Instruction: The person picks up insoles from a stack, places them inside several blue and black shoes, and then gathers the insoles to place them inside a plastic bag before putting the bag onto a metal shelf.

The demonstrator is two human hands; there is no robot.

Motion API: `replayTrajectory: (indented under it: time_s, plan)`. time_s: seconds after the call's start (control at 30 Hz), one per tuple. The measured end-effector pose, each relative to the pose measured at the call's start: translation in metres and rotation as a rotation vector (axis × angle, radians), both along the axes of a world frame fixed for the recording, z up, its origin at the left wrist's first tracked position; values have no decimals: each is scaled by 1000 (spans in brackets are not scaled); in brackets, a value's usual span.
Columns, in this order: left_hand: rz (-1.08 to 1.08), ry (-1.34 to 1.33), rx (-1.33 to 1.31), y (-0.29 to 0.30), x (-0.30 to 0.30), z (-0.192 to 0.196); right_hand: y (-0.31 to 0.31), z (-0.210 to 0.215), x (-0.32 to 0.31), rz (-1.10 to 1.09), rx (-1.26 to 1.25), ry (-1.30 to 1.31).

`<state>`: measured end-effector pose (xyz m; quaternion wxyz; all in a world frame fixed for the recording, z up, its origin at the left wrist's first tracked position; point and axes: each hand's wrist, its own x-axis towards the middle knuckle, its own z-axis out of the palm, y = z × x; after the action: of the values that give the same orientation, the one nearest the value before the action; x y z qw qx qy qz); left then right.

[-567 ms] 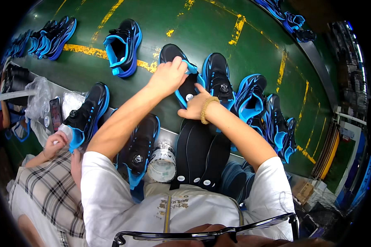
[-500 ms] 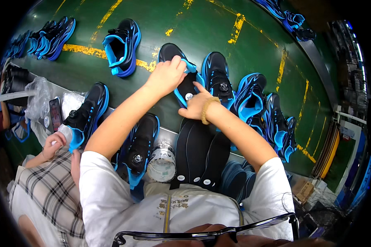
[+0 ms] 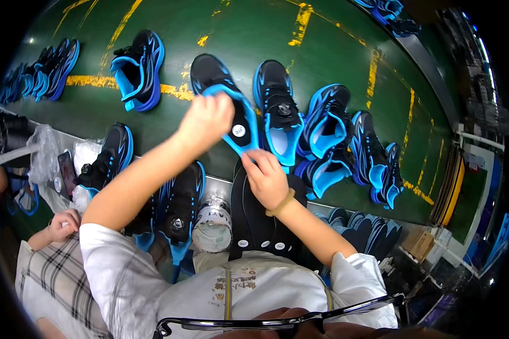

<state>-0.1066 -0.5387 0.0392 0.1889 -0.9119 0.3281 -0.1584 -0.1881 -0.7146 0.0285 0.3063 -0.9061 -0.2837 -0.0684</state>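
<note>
A black-and-blue sneaker (image 3: 207, 70) lies on the green worktable, toe pointing away and its opening spread wide. Inside it a black insole (image 3: 240, 117) shows, with a round white sticker at its heel end. My left hand (image 3: 209, 117), slightly blurred, is closed on the shoe's blue-lined tongue. At the heel, my right hand (image 3: 266, 178) pinches the blue collar between thumb and fingers. Below that hand lie several black insoles (image 3: 260, 223) with white stickers. Beside them stands a clear roll of tape or stickers (image 3: 212, 230).
More matching sneakers (image 3: 328, 118) line the table at right, with another sneaker (image 3: 138, 70) at left. A co-worker's hand (image 3: 64, 225) rests near a shoe (image 3: 108, 155) at left. Stacked insoles (image 3: 359, 229) and a cardboard box (image 3: 418, 244) sit at lower right.
The right hand has gone from over the insole inside the shoe back to its heel collar. My left hand stays at the tongue. The whole view has shifted, so things appear further left.
</note>
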Motion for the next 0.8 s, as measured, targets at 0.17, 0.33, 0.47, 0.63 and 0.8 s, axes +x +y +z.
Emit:
replayTrajectory:
  time_s: [0.17,0.33,0.47,0.63,0.8]
  plan:
    - [-45,217,-3,9,24,3,3,4,17,-27,35,-48]
    - [124,614,-648,12,30,27,-2,2,27,34,51,-76]
    - [246,1319,-1377,-9,35,80,-3,-3,16,97,61,-38]
    - [43,1377,-701,-56,29,61,-5,5,13,80,48,38]
    - [-218,1122,87,-34,41,17,-4,11,15,95,3,138]
